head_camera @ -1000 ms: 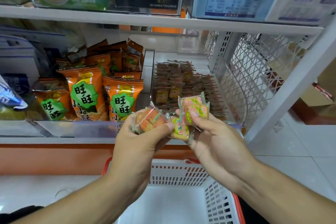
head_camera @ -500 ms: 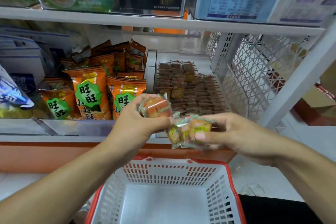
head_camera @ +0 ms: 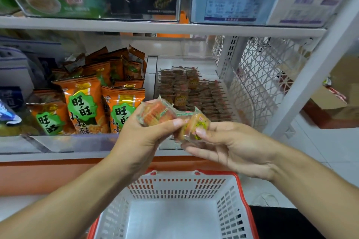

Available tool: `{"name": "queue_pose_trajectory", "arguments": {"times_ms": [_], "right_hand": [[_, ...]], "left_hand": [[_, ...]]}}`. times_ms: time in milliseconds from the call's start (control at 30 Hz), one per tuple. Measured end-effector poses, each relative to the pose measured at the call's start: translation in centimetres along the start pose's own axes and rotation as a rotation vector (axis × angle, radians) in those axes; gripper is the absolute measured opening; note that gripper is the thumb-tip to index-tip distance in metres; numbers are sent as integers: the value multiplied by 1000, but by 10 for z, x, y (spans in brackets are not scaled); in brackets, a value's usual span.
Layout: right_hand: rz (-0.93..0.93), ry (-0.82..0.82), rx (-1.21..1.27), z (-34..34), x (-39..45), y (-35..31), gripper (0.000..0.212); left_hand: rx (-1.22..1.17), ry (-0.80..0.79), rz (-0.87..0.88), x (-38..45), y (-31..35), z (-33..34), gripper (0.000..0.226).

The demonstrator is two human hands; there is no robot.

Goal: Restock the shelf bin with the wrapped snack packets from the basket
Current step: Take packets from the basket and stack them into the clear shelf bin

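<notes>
Fingers (head_camera: 175, 122) of both hands pinch clear-wrapped packets (head_camera: 155, 114) beside 旺旺 bags (head_camera: 83, 106).

Open gap above bin packets (head_camera: 186, 91)

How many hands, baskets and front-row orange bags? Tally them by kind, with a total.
Hands: 2, left hand and right hand, each gripping snack packets
Basket: 1
Front-row orange bags: 3
Total: 6

basket (head_camera: 174, 186) below hands, shelf bin (head_camera: 190, 93) behind, bags (head_camera: 85, 106) left
</notes>
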State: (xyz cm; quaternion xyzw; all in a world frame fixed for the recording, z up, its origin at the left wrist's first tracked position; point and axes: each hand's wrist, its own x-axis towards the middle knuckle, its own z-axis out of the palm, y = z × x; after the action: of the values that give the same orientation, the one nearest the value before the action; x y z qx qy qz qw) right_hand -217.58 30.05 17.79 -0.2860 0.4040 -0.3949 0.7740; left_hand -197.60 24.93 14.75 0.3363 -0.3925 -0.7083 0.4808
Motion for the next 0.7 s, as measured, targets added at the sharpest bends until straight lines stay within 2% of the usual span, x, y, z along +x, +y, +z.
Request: {"name": "queue_pose_trajectory", "arguments": {"times_ms": [167, 300, 400, 500, 600, 700], "right_hand": [[-14, -34, -318, -1, -1, 1, 39], [-110, 72, -388, -12, 11, -6, 50], [-234, 295, -515, -24, 29, -19, 52], [-314, 606, -839, -38, 62, -37, 55], [-288, 719, -1061, -53, 102, -52, 34], [-300, 713, -1059, -63, 132, -63, 16]], "left_hand": [[14, 19, 9, 1, -6, 3, 75], [178, 111, 85, 11, -6, 8, 80], [304, 164, 135, 24, -4, 14, 73], [381, 152, 127, 35, -11, 19, 62], [475, 153, 117, 43, -17, 21, 58], [477, 165, 76, 49, -22, 17, 55]]}}
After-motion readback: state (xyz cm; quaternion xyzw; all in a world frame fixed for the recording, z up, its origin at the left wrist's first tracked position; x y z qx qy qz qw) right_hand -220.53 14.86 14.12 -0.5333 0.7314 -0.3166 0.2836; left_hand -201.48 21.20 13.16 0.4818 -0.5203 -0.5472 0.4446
